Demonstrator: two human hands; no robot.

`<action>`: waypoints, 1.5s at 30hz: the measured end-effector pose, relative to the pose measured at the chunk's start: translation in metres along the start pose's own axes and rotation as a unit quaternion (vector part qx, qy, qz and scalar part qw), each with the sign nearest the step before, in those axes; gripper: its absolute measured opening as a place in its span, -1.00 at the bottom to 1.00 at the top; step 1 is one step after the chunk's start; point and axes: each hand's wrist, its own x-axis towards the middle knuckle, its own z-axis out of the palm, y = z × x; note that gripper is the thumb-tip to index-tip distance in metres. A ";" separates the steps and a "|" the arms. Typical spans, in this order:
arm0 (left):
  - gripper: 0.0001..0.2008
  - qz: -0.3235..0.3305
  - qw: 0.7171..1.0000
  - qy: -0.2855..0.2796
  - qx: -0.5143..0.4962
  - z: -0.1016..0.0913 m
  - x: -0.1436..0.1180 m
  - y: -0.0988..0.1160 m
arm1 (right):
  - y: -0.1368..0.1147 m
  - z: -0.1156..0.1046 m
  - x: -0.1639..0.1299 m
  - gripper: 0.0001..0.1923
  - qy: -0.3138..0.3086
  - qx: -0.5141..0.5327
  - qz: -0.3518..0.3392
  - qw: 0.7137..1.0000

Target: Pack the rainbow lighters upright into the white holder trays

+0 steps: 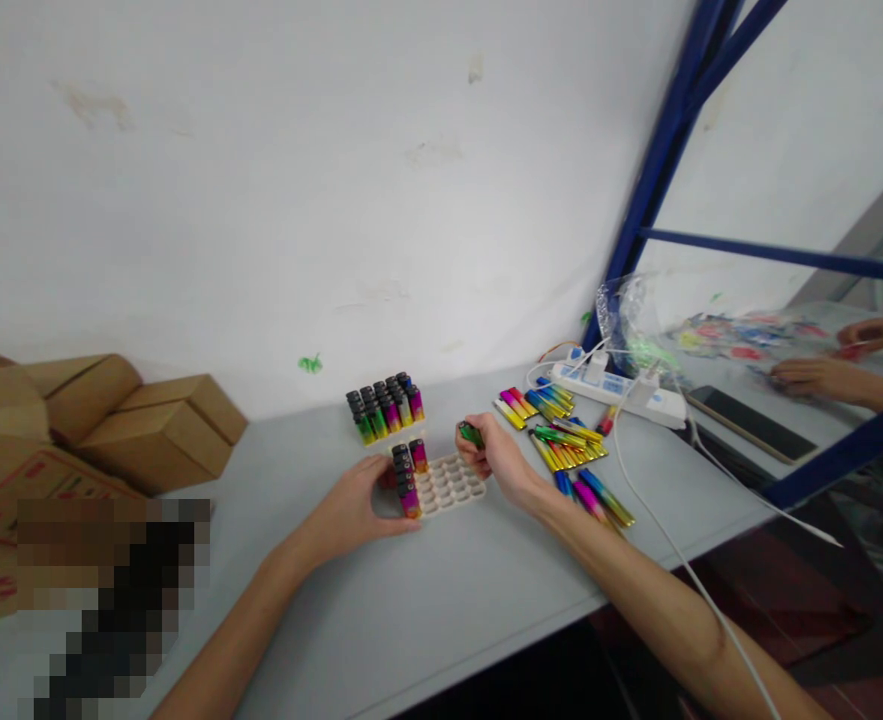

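Observation:
A pale lighter tray (452, 484) with round holes lies on the table in front of me. Its left edge carries a column of several black-topped lighters (409, 497), and one more lighter (418, 457) stands at the back beside them. My left hand (355, 508) grips the tray's left end, thumb at the front corner and fingers behind the lighters. Over the tray's right side, my right hand (497, 455) is closed around a green lighter (471, 434), its lower part hidden by the fingers. A second tray filled with upright lighters (387, 408) stands behind, near the wall.
Loose colourful lighters (568, 445) lie in piles to the right. Beyond them are a white power strip (621, 390) with cables, a phone (748, 423) and a blue frame post (647, 170). Cardboard boxes (178, 430) stand left. Another person's hands (823, 378) work at far right.

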 end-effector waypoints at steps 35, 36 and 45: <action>-0.50 -0.005 1.000 -0.010 -0.014 -0.001 0.000 0.004 | 0.028 -0.010 0.012 -0.63 -0.011 -0.226 -0.206 0.952; -0.51 -0.005 1.000 -0.010 -0.013 -0.001 0.000 0.005 | 0.029 -0.009 0.012 -0.62 -0.017 -0.223 -0.204 0.953; -0.48 -0.009 1.000 -0.015 -0.005 -0.001 0.000 0.003 | 0.024 -0.005 0.013 -0.81 -0.041 -0.304 -0.273 0.912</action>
